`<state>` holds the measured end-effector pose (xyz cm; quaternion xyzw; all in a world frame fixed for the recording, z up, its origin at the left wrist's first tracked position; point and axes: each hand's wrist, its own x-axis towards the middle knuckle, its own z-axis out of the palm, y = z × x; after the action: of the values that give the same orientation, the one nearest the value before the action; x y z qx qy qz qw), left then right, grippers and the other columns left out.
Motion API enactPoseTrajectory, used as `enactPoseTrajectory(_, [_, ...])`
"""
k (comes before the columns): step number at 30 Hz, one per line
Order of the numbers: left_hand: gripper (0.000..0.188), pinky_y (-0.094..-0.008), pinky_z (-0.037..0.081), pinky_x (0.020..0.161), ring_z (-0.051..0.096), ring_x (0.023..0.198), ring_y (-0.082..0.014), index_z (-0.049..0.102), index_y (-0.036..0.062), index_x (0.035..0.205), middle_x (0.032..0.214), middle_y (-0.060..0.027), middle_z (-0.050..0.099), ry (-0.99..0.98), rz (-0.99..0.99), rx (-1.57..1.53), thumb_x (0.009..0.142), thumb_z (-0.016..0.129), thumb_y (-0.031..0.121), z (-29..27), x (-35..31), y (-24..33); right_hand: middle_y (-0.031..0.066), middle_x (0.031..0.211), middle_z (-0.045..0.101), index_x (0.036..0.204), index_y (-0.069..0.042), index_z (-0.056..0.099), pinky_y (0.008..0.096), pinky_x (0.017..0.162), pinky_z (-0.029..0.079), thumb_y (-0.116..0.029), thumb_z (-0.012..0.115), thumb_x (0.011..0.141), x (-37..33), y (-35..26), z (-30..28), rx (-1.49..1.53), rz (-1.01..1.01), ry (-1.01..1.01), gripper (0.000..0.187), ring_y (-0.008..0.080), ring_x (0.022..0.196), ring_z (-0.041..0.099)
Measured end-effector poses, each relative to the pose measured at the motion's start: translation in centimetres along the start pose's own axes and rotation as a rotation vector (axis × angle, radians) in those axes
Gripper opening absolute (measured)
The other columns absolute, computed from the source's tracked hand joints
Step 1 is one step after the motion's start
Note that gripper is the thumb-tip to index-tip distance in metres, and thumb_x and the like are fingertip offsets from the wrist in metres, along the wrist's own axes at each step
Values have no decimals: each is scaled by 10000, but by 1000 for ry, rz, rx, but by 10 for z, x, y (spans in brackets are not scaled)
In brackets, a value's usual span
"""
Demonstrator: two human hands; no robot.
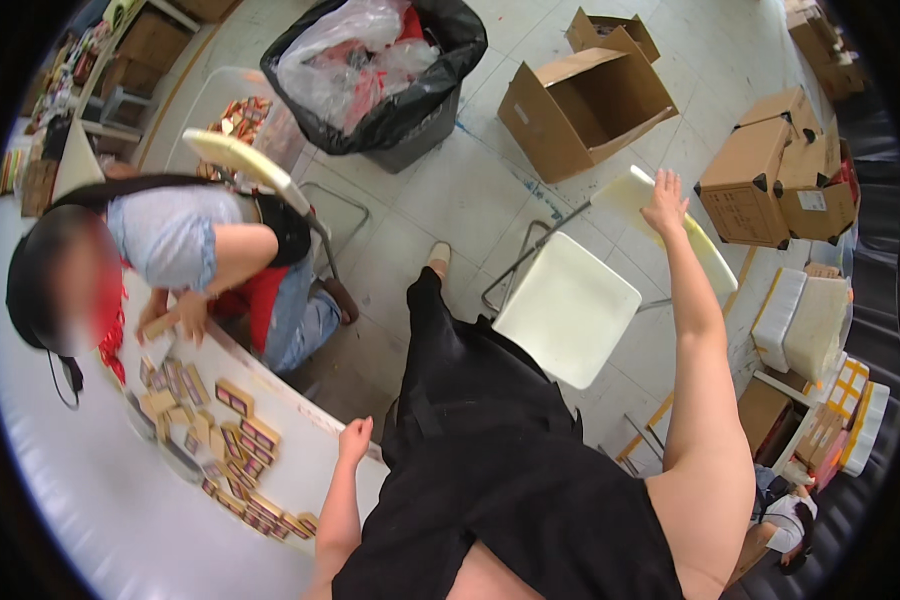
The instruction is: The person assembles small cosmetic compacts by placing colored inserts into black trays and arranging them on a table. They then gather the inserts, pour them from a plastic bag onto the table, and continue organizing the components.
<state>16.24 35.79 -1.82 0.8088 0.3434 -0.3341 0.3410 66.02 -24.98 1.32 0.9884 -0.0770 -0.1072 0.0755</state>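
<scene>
Curling beside the table (310, 455), the left hand (355, 440) looks closed; whether empty, I cannot tell. Farther out, the right hand (665, 206), fingers extended, meets the backrest (710, 264) of the white chair (570, 308) on the floor (425, 215); a fuller wrap would likely steady it.

Workshop: worktable (305, 462) with small tan pieces (258, 432), cardboard cartons (742, 180), big lined bin (420, 138).

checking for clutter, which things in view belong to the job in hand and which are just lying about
Seemingly the job's:
white folding chair, right hand at its backrest
white table, left hand by its edge
small tan boxes

Likely lying about:
open cardboard box
black-lined bin
brown cartons
</scene>
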Motion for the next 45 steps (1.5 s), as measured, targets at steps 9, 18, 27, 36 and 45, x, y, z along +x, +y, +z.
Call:
enactPoseTrajectory(9, [225, -361, 529, 733, 689, 805, -264, 684, 42, 939, 842, -154, 695, -68, 223, 212, 847, 661, 246, -156, 145, 93, 122, 1025, 643, 1029, -81, 517, 496, 790, 485, -357, 720, 804, -39, 85, -14, 118, 284, -38, 409, 357, 1005, 604])
enactPoseTrajectory(18, [241, -439, 523, 773, 664, 852, -345, 676, 54, 881, 849, -167, 687, -123, 544, 661, 818, 643, 285, -143, 335, 388, 280, 1133, 605, 1163, 44, 502, 452, 903, 465, -330, 716, 751, -244, 319, 43, 261, 1044, -85, 596, 403, 1093, 585])
enactPoseTrajectory(27, [264, -393, 524, 816, 669, 897, -313, 688, 50, 966, 934, -144, 702, -360, 804, 667, 845, 637, 279, 63, 326, 706, 232, 1232, 562, 1186, 24, 562, 500, 918, 451, -256, 682, 716, -371, 398, 126, 514, 1407, -309, 560, 381, 1147, 536])
enactPoseTrajectory(36, [285, -359, 531, 800, 683, 891, -271, 695, 38, 984, 933, -138, 711, -566, 567, 575, 849, 644, 284, 196, 278, 863, 173, 1164, 567, 1223, -46, 561, 625, 743, 444, -233, 657, 789, -287, 449, 113, 983, 1864, -623, 482, 358, 1003, 545])
enactPoseTrajectory(45, [223, -369, 532, 793, 677, 873, -274, 694, 61, 943, 910, -137, 699, -309, 547, 267, 820, 620, 232, 314, 347, 1045, 149, 1058, 689, 1192, -13, 600, 321, 882, 498, -233, 631, 884, 255, 501, 109, 995, 443, -557, 379, 222, 1003, 654])
